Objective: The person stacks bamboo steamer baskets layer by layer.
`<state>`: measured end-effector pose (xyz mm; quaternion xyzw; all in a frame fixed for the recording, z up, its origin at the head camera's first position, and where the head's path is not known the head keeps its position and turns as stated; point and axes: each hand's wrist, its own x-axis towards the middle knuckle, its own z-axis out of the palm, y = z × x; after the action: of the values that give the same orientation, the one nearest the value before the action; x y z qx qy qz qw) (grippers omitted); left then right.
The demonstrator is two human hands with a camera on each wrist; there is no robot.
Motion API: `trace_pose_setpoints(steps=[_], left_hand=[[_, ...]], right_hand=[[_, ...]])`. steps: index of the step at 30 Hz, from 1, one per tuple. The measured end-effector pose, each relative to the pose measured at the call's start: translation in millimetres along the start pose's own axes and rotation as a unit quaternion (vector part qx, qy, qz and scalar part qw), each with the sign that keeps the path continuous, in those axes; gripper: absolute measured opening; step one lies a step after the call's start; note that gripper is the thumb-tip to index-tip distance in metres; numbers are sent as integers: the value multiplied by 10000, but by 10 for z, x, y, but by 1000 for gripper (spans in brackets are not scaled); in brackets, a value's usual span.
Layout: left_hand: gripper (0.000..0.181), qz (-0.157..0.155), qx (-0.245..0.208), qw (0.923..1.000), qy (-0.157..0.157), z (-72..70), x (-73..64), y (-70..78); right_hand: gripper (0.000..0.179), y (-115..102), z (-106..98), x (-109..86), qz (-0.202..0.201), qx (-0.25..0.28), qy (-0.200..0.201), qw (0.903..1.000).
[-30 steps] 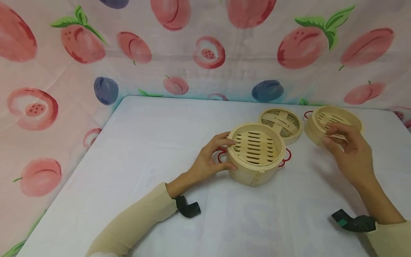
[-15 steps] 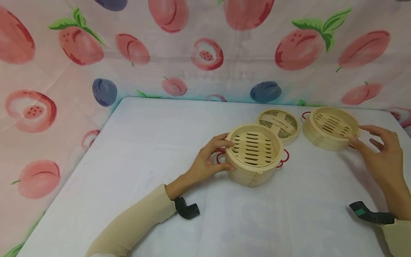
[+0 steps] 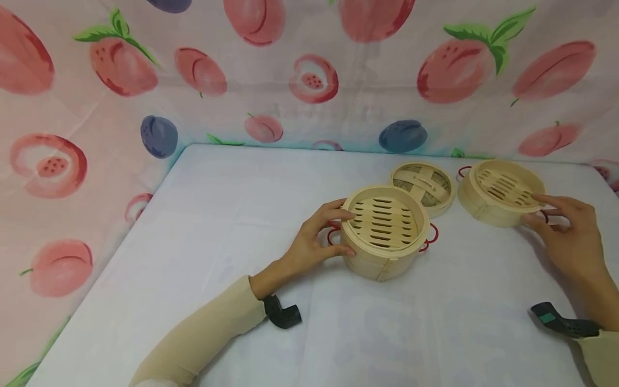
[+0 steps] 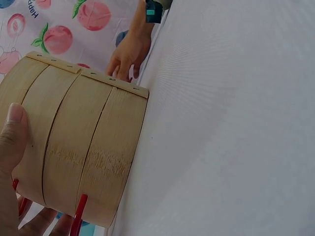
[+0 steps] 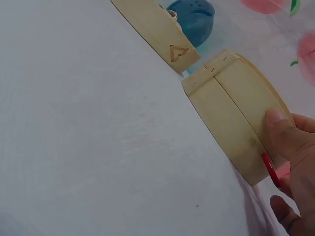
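Observation:
In the middle of the head view stands a tall round bamboo steamer (image 3: 374, 263), with a slatted floor and red handles at its sides. My left hand (image 3: 314, 236) grips its left edge, fingers over the rim and thumb against the outer wall; the left wrist view shows that thumb on the banded wall (image 4: 88, 132). At the back right is a lower bamboo steamer basket (image 3: 488, 209). My right hand (image 3: 570, 231) pinches its right rim, thumb outside; the right wrist view shows the thumb on its wall (image 5: 231, 118), beside a red handle (image 5: 269, 169).
A woven bamboo steamer lid (image 3: 423, 185) lies between and behind the two steamers, close to both. White cloth covers the table (image 3: 217, 215). A fruit-printed curtain (image 3: 271, 80) hangs along the back and left edges.
My right hand has moved right, from in front of the lower basket to its right rim, and now takes hold there. The left hand and the tall steamer have stayed put.

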<state>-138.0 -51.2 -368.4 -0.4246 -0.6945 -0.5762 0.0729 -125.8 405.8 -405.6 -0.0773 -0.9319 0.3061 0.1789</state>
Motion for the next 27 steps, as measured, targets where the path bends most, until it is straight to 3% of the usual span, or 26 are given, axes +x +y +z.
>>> trace_pose_setpoints(steps=[8, 18, 27], left_hand=[[64, -19, 1, 10000, -16, 5, -6, -8], [62, 8, -63, 10000, -2, 1, 3, -4], [63, 155, -85, 9998, -31, -12, 18, -4]], right_hand=[[44, -26, 28, 0, 365, 75, -279, 9989], [36, -129, 36, 17, 679, 397, -236, 9966], [42, -298, -34, 12, 453, 167, 70, 9988]])
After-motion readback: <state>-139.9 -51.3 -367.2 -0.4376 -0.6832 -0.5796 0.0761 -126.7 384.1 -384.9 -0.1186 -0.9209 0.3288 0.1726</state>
